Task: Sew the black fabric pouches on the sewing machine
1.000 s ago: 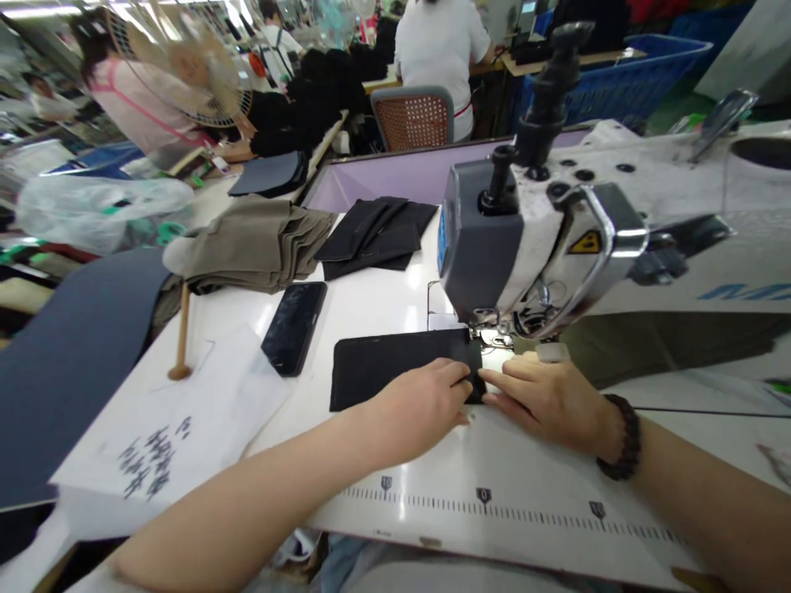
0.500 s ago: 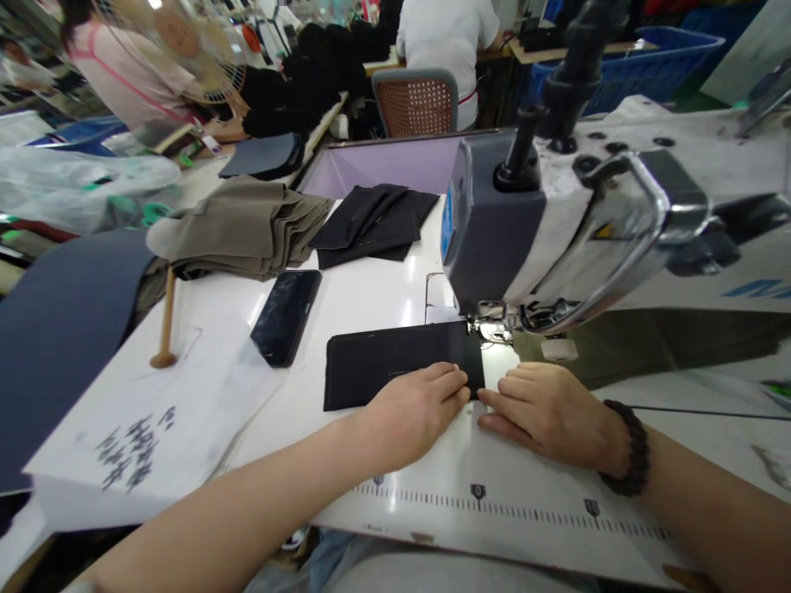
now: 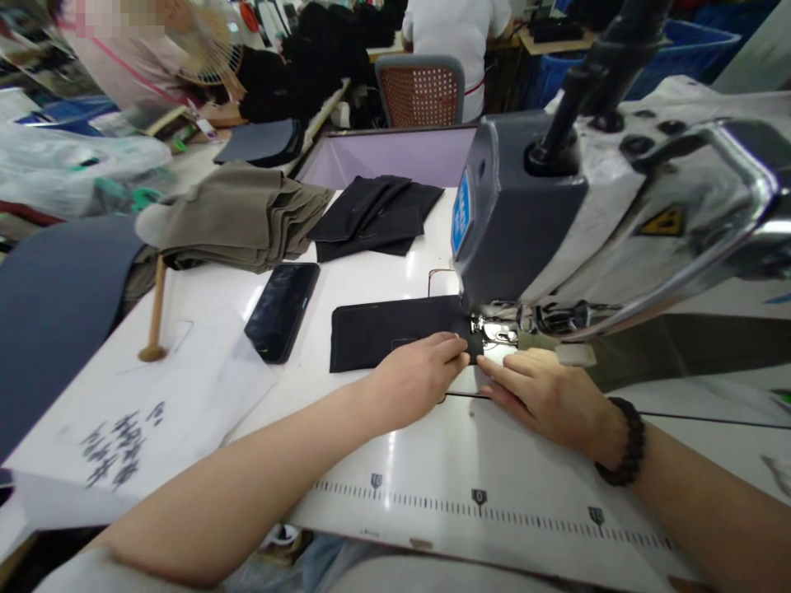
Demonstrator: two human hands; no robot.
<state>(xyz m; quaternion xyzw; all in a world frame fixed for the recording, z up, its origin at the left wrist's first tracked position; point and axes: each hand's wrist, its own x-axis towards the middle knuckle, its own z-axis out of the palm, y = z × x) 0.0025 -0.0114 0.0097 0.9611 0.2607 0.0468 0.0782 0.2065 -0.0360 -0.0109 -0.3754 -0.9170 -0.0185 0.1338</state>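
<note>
A folded black fabric piece [image 3: 371, 329] lies flat on the white sewing table [image 3: 426, 461], its right edge at the presser foot [image 3: 498, 331] of the sewing machine [image 3: 525, 214]. My left hand [image 3: 420, 375] rests on the front right part of the fabric, palm down with fingers stretched over it. On the right, my right hand [image 3: 544, 395] lies flat with its fingertips touching the fabric's near right corner. Neither hand grips the piece. A dark beaded bracelet [image 3: 624, 441] circles my right wrist.
Black fabric pieces [image 3: 376, 214] and a stack of olive fabric [image 3: 235, 218] lie behind. A phone [image 3: 283, 313], a wooden stick [image 3: 156, 317] and a handwritten sheet [image 3: 179, 412] are at the left. Farther back, a person in white [image 3: 454, 37] sits before a chair [image 3: 421, 91].
The black fabric has shifted away from me along the presser foot. Both hands have moved forward with it, and the camera view has shifted slightly.
</note>
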